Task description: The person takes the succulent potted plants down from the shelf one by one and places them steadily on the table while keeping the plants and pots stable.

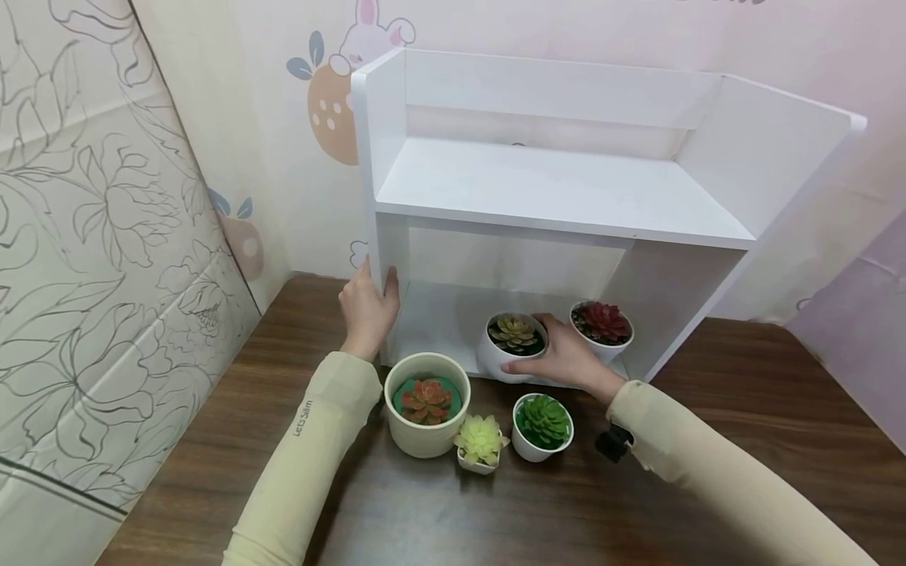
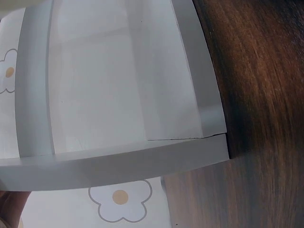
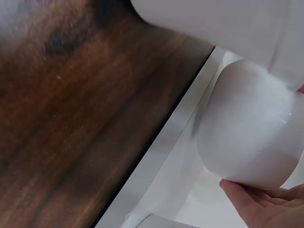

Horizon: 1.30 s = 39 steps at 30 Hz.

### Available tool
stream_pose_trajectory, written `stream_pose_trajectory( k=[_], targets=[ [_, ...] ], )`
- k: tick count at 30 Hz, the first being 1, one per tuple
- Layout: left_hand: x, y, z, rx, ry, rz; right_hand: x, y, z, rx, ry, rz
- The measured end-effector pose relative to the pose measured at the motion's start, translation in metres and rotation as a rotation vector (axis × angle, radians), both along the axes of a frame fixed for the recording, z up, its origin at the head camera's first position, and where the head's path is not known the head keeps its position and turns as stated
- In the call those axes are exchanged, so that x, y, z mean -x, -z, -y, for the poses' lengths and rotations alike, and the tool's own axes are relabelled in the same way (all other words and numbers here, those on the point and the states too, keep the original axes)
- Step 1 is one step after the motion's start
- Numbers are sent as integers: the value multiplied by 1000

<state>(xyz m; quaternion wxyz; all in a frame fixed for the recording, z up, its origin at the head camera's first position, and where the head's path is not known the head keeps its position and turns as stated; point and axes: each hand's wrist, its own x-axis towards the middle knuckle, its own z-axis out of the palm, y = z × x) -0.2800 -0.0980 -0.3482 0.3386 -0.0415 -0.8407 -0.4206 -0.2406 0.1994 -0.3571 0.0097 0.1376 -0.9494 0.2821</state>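
Observation:
My right hand (image 1: 566,358) grips a round white pot with a yellowish-brown succulent (image 1: 515,334) at the front of the lower shelf. In the right wrist view, thumb and fingers lie against the side of the white pot (image 3: 251,128), over the shelf's front edge. My left hand (image 1: 370,308) holds the left side panel of the white desktop shelf (image 1: 566,185), thumb inside and fingers outside. In the left wrist view, part of that hand (image 2: 12,209) shows behind the panel (image 2: 114,168); the rest is hidden. A potted red succulent (image 1: 603,324) stands right of my right hand on the lower shelf.
On the brown wooden table (image 1: 425,519), before the shelf, stand a large cream pot with an orange-red succulent (image 1: 427,402), a small yellow-green succulent (image 1: 480,440) and a white-potted green succulent (image 1: 543,424). A patterned wall (image 1: 311,196) rises behind the shelf.

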Motion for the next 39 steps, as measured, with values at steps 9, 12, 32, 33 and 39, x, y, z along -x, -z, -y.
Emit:
stream_pose_trajectory(
  k=[9, 12, 32, 33, 39],
  targets=[
    [1, 1, 0, 1, 10, -15, -16, -1, -10, 53, -27, -46],
    [1, 1, 0, 4, 16, -18, -21, 0, -14, 61, -32, -67],
    [-2, 0, 2, -22, 24, 9, -54, 0, -31, 48, 2, -79],
    [-2, 0, 2, -23, 24, 10, -55, 1, -32, 47, -1, -81],
    [-2, 0, 2, -17, 18, 8, -64, 6, -33, 34, -11, -91]
  ],
)
